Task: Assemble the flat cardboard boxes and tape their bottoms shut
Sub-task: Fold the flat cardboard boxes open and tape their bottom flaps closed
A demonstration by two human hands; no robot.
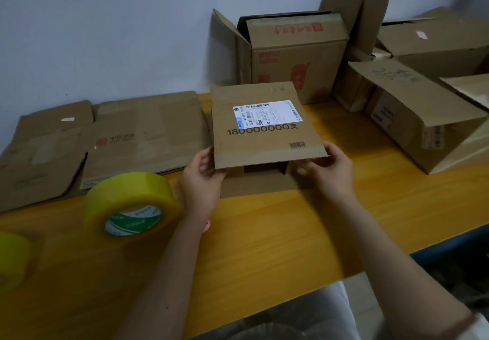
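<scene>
Nearest on the smooth yellow wood-grain table (pixel 264 247): two rolls of glossy yellow-tinted packing tape. One roll (pixel 129 204) lies tilted with its green-and-white printed core facing the camera, just left of the left forearm; the second roll (pixel 12 257) is cut off by the left frame edge. Mid-table, left hand (pixel 202 173) and right hand (pixel 328 170) each pinch a near corner of a flattened brown corrugated box (pixel 264 125), fingers curled under, thumbs on top, holding it raised and tilted. Its top face carries a white shipping label (pixel 267 113), black print "180000000" and a small barcode. Under it a lower flap (pixel 259 183) rests on the table, with a dark gap between the layers. Left of it, two more flat boxes lie overlapped: a large one with a red round logo (pixel 143 133), and one at far left with old tape marks (pixel 39 154). Behind, against the pale wall (pixel 105 22), at least four opened boxes crowd the back right: an upright one with red printing (pixel 293 56), one on its side with handwriting (pixel 407 112), others (pixel 436 41) partly hidden, count uncertain.
</scene>
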